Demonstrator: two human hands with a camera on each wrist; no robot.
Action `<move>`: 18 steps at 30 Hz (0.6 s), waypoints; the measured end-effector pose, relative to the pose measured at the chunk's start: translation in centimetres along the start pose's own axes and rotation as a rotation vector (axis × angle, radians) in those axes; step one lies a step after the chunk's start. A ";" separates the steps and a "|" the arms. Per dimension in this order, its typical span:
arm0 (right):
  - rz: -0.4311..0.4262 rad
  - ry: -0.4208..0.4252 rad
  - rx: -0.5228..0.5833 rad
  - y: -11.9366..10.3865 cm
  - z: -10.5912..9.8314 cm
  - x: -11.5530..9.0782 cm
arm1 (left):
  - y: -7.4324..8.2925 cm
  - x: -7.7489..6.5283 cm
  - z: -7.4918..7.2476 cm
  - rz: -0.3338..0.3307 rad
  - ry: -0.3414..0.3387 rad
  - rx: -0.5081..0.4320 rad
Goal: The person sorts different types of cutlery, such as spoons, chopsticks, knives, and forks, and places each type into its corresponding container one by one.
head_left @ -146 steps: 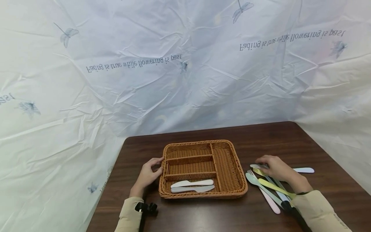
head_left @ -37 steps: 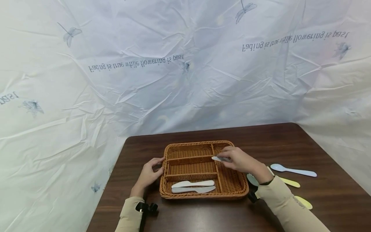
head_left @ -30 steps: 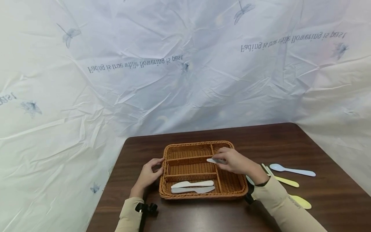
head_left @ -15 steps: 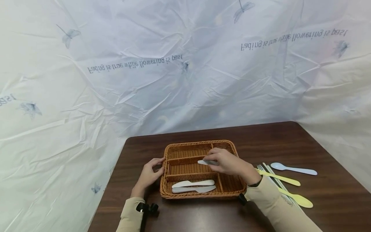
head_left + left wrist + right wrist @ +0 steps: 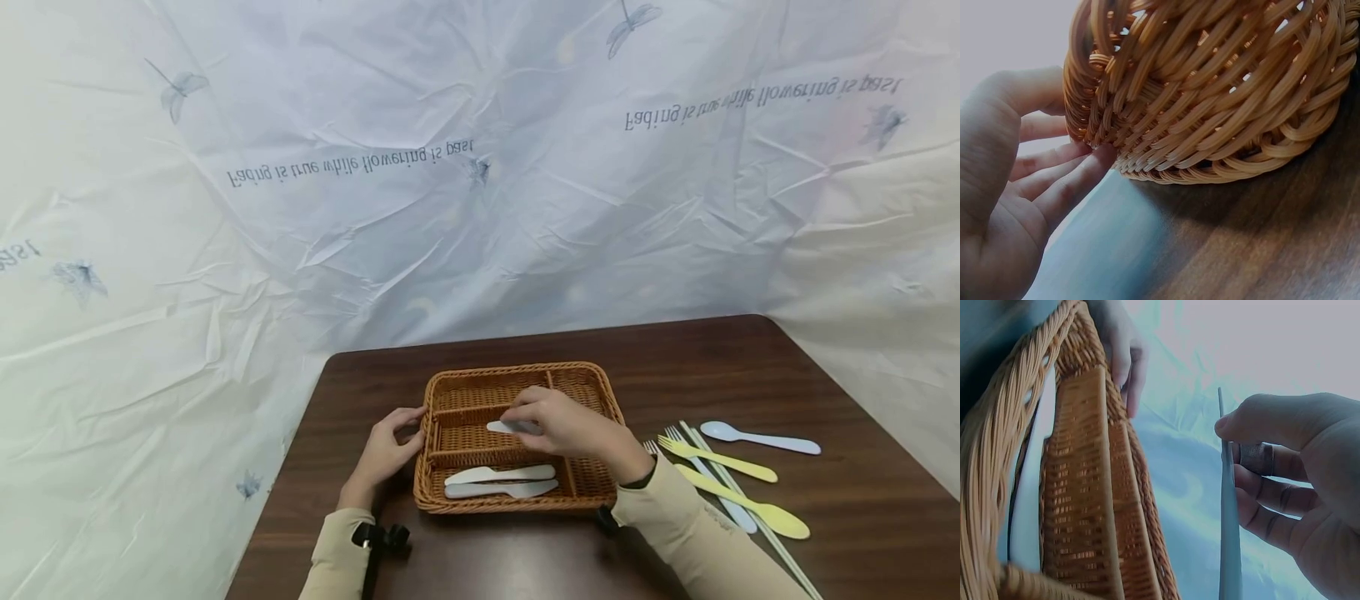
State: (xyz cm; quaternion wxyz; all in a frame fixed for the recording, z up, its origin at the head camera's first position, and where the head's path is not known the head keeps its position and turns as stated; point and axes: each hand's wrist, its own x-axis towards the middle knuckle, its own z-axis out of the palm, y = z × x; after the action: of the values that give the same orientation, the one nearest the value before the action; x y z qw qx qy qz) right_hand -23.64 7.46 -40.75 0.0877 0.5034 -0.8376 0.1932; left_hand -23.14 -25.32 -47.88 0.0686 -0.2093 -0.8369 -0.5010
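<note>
On the table sits a tan wicker basket (image 5: 592,454) divided into compartments. Its front compartment holds a white knife (image 5: 498,475) and a grey knife (image 5: 501,490), side by side. My left hand (image 5: 386,450) touches the basket's left end from outside, its fingertips against the weave (image 5: 1210,119) in the left wrist view. Over the middle compartment, my right hand (image 5: 566,423) pinches a pale grey knife (image 5: 504,427) between thumb and fingers. The right wrist view shows this knife (image 5: 1229,519) nearly edge-on; its handle end runs out of frame.
Right of the basket lie a light blue spoon (image 5: 772,440), a yellow fork (image 5: 727,460), a yellow spoon (image 5: 780,518), a light blue fork (image 5: 738,512) and pale chopsticks (image 5: 780,550). My right sleeve (image 5: 690,525) covers part of this pile. A printed white sheet (image 5: 480,242) hangs behind the table.
From the cutlery pile, my right hand has carried the pale grey knife left over the basket, lately from the right divider to the middle compartment. My left hand stays at the basket's left end.
</note>
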 end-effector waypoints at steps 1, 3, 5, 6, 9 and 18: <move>-0.003 -0.004 -0.001 -0.1 0.0 0.2 | 0.0 0.1 -0.1 0.000 0.001 0.001; -0.014 -0.008 -0.003 -0.4 0.2 0.5 | 0.1 0.1 -0.2 -0.001 0.000 0.003; -0.025 -0.012 -0.008 -0.7 0.3 0.8 | 0.1 0.1 -0.2 0.005 0.004 0.010; -0.034 -0.012 -0.009 -0.8 0.5 1.0 | 0.0 0.1 -0.2 0.010 0.009 0.010; -0.054 -0.012 0.003 -1.1 0.8 1.4 | -0.1 -0.1 -0.2 0.017 0.017 0.020; -0.081 -0.014 0.021 -1.5 1.2 1.7 | 0.1 -0.2 -0.2 -0.006 0.001 0.038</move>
State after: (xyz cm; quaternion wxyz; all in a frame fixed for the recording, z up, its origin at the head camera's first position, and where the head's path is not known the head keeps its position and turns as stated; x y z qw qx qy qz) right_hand -23.09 5.02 -40.91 0.0842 0.5391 -0.8150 0.1948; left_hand -22.94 -25.46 -47.75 0.0714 -0.2050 -0.8470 -0.4852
